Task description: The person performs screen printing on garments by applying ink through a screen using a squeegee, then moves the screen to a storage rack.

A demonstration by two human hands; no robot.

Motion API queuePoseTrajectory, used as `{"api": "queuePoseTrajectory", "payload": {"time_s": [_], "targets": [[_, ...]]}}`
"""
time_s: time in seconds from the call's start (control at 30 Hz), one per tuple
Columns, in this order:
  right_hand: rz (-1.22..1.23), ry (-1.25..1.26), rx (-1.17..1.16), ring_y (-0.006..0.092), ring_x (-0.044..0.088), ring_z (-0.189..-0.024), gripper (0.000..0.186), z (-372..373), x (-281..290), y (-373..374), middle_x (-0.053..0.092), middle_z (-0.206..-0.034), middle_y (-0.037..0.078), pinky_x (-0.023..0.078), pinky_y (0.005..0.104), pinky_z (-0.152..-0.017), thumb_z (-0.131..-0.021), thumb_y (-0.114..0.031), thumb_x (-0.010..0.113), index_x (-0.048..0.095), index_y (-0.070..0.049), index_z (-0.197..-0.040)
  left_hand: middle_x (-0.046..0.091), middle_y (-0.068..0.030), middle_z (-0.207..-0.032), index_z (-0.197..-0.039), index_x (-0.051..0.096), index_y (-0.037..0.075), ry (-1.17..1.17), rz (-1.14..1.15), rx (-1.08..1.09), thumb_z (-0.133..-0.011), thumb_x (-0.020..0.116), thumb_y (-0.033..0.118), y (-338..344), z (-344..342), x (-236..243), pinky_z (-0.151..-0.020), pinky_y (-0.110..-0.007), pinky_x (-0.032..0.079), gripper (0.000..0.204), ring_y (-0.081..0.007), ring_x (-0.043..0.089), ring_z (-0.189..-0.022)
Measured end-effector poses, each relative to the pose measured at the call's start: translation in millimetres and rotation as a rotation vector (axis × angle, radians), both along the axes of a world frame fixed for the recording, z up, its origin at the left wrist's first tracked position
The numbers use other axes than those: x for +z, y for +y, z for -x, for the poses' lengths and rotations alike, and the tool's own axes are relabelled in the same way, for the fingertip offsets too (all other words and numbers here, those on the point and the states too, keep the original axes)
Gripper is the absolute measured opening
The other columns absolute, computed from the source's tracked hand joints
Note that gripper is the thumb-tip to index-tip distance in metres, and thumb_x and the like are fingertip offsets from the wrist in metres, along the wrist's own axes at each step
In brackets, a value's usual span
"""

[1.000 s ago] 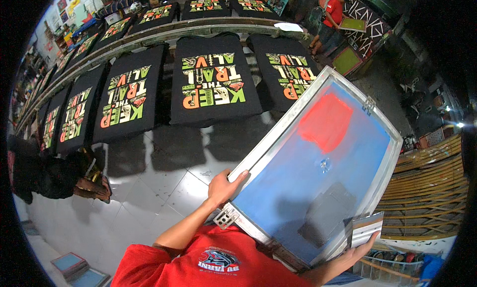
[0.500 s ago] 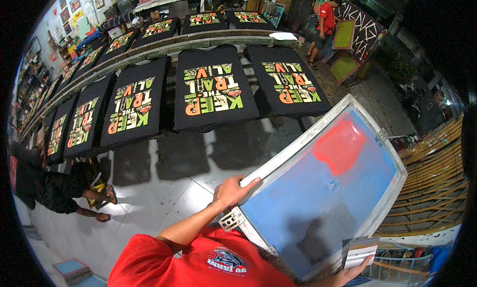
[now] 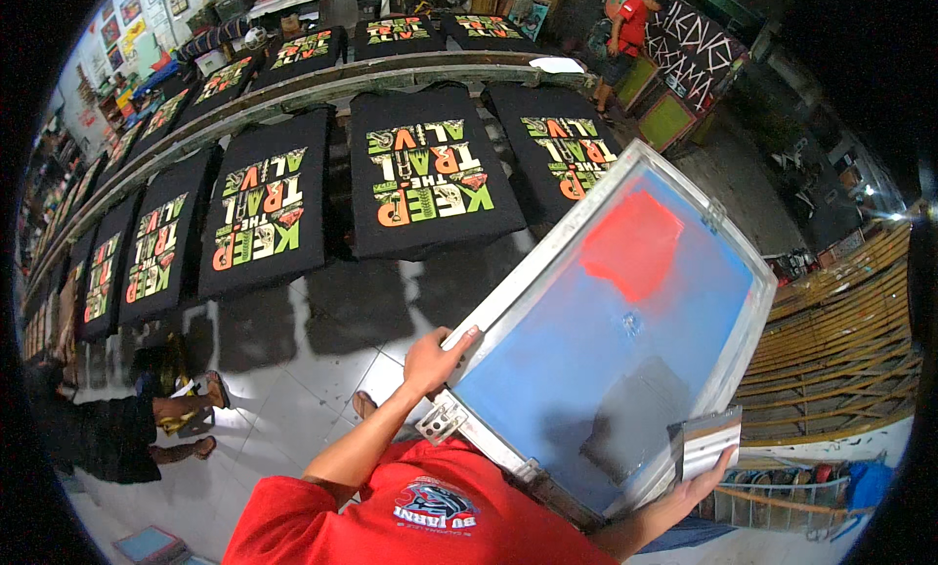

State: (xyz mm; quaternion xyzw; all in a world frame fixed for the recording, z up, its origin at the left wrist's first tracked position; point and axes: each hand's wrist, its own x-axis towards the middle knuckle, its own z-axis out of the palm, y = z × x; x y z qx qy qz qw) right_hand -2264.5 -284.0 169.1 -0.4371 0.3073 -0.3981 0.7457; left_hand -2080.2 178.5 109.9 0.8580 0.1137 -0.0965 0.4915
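Observation:
A screen-printing frame [image 3: 557,239] with a pale border and blue mesh is tilted in front of my body. A red ink patch [image 3: 635,247] lies on the upper part of its mesh, and a dark grey shadowed area lies lower down. My left hand [image 3: 435,363] is closed round the frame's left edge, near a metal hinge clamp [image 3: 443,417]. At the lower right corner, my right hand [image 3: 696,494] holds a squeegee [image 3: 710,442] with a metallic face against the frame's edge. Most of that hand's fingers are hidden behind the squeegee and frame.
Black printed T-shirts [image 3: 425,223] lie on boards in two rows ahead, with a long rail [image 3: 322,86] between them. One person [image 3: 107,418] stands at the left. Another person [image 3: 630,37] is at the far right beside green-meshed screens [image 3: 667,123]. Bamboo slats [image 3: 840,340] line the right.
The screen and both hands have shifted slightly left in view, and the frame's top is higher. The person at the left has shifted their feet, and the far person now stands more upright.

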Motion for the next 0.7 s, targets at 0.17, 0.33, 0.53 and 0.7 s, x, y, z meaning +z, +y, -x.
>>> {"api": "queuePoseTrajectory", "payload": {"time_s": [0.17, 0.33, 0.53, 0.7], "targets": [[0.016, -0.077, 0.114, 0.0268, 0.053, -0.126, 0.066, -26.0, 0.7, 62.4, 0.053, -0.143, 0.012, 0.041, 0.0403, -0.107, -0.098, -0.045, 0.06, 0.046, 0.0, -0.144, 0.072, -0.0137, -0.073, -0.099, 0.074, 0.0, -0.086, 0.032, 0.067, -0.086, 0.061, 0.069, 81.1, -2.6, 6.9, -0.071, -0.038, 0.053, 0.071, -0.0264, 0.072, -0.073], [-0.045, -0.059, 0.186, 0.0262, 0.055, -0.125, 0.064, -60.7, -1.5, 153.1, 0.054, -0.142, 0.011, 0.043, 0.0392, -0.105, -0.097, -0.044, 0.063, 0.048, -0.002, -0.143, 0.072, -0.0159, -0.078, -0.102, 0.074, 0.0, -0.121, 0.076, 0.158, -0.092, 0.058, 0.061, 194.4, 5.4, -1.7, -0.073, -0.036, 0.051, 0.064, -0.0249, 0.07, -0.076], [0.016, -0.028, 0.375, 0.0268, 0.057, -0.123, 0.065, -131.7, -15.5, 265.6, 0.057, -0.138, 0.011, 0.045, 0.0398, -0.102, -0.096, -0.045, 0.064, 0.05, -0.001, -0.141, 0.063, -0.0074, -0.065, -0.092, 0.072, -0.002, -0.125, 0.1, 0.33, -0.095, 0.057, 0.058, 318.4, 35.1, -11.3, -0.062, -0.034, 0.045, 0.063, -0.0157, 0.058, -0.064], [-0.053, -0.024, 0.56, 0.0278, 0.059, -0.121, 0.057, -210.7, -17.9, 349.4, 0.057, -0.138, 0.012, 0.047, 0.0406, -0.102, -0.101, -0.04, 0.057, 0.048, -0.001, -0.142, 0.061, -0.0042, -0.065, -0.09, 0.071, -0.007, -0.161, 0.145, 0.491, -0.097, 0.062, 0.046, 397.2, 58.0, 2.3, -0.056, -0.031, 0.041, 0.054, -0.0105, 0.051, -0.062]]}}
